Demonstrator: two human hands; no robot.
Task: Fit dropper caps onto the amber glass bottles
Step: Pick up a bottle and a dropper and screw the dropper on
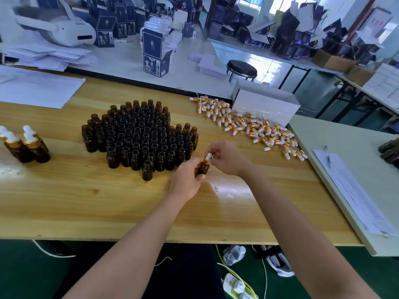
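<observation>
Holding one bottle (204, 167) over the near middle of the counter (86, 201), my left hand (186, 178) curls its fingers round the amber glass; I cannot tell whether the base touches the wood. My right hand (225, 157) pinches the white bulb of a dropper cap (208, 156) seated on the neck. Just behind my hands stand the open bottles (140, 134), packed close. The loose caps (248, 126) lie heaped to the right, beside a white box (265, 104). A few capped bottles (23, 145) stand far left.
</observation>
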